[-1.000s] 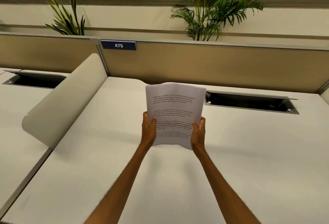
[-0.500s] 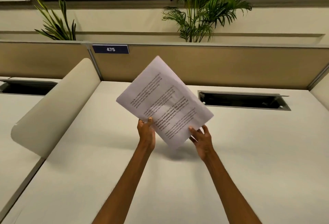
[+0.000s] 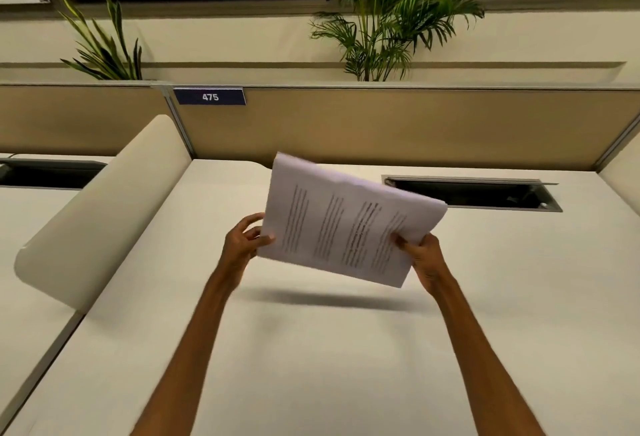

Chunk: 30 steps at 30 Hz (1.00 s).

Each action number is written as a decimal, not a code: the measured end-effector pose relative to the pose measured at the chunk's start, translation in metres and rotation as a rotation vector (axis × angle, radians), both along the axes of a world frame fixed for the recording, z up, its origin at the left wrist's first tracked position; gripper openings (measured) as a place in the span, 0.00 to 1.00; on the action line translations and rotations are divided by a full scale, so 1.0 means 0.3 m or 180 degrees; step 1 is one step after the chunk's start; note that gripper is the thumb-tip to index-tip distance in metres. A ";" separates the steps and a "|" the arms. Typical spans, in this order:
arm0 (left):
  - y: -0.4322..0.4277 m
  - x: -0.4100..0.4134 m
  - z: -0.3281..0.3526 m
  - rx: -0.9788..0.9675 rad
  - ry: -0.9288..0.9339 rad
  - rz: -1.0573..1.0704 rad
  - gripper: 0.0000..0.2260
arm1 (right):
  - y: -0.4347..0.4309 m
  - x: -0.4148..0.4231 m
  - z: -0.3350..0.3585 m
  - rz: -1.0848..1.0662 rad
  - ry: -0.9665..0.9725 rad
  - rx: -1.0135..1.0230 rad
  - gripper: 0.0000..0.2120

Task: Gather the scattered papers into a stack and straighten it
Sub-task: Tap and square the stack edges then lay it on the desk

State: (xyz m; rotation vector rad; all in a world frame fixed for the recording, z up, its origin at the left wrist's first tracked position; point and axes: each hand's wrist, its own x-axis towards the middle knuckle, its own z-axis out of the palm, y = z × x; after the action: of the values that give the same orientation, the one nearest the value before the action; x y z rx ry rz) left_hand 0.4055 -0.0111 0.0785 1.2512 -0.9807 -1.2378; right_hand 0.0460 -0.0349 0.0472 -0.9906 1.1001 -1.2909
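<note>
Holding paper stack (image 3: 349,224) above desk (image 3: 311,349), both hands, cable slot (image 3: 485,193) behind

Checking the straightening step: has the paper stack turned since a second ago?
Yes. The paper stack has turned from upright to sideways: its text lines now run up and down, and its right end now overlaps the desk's cable slot.

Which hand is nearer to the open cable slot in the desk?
The right hand. It holds the paper stack just below and left of the cable slot. The left hand holds the stack's far side, further left.
</note>
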 end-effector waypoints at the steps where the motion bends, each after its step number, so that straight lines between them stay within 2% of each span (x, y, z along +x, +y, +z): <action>1: -0.002 0.009 0.008 0.0046 -0.0311 -0.0282 0.21 | 0.000 -0.011 -0.001 0.0030 0.0234 0.0001 0.09; 3: -0.006 -0.021 0.011 -0.0063 -0.0774 -0.0486 0.17 | 0.004 -0.010 -0.002 0.0141 0.0634 -0.0011 0.09; 5: -0.002 -0.076 -0.009 -0.0264 -0.0812 -0.0159 0.12 | 0.013 0.005 -0.008 0.0198 0.0766 -0.0015 0.10; 7: 0.009 -0.125 -0.032 -0.0361 -0.0674 0.0179 0.14 | 0.020 0.011 -0.007 0.0106 0.0842 0.0015 0.11; 10: 0.024 -0.168 -0.059 -0.0473 -0.0539 0.0332 0.20 | 0.028 -0.007 0.004 0.0022 0.1191 -0.0076 0.14; 13: 0.021 -0.198 -0.074 -0.0512 -0.0359 0.0455 0.19 | 0.049 -0.016 0.007 -0.0082 0.1100 -0.0305 0.10; 15: 0.025 -0.226 -0.092 -0.0413 -0.0297 0.0463 0.18 | 0.064 -0.012 -0.034 -0.0165 0.0995 -0.0238 0.11; 19: 0.051 -0.282 -0.143 -0.0257 -0.0513 0.0393 0.17 | 0.104 0.003 -0.123 -0.0340 0.0813 0.0177 0.16; 24: 0.016 -0.262 -0.134 -0.0389 -0.0742 0.0490 0.17 | 0.085 -0.009 -0.090 -0.0455 0.0799 0.0027 0.15; 30: 0.052 -0.273 -0.187 -0.0201 -0.0762 0.0317 0.21 | 0.102 -0.010 -0.133 -0.0356 0.0797 0.0241 0.16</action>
State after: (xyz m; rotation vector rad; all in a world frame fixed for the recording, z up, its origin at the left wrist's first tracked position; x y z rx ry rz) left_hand 0.3236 0.0044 0.0224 1.4033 -1.1063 -0.9881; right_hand 0.0430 -0.0043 0.0073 -1.0663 1.4031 -1.2266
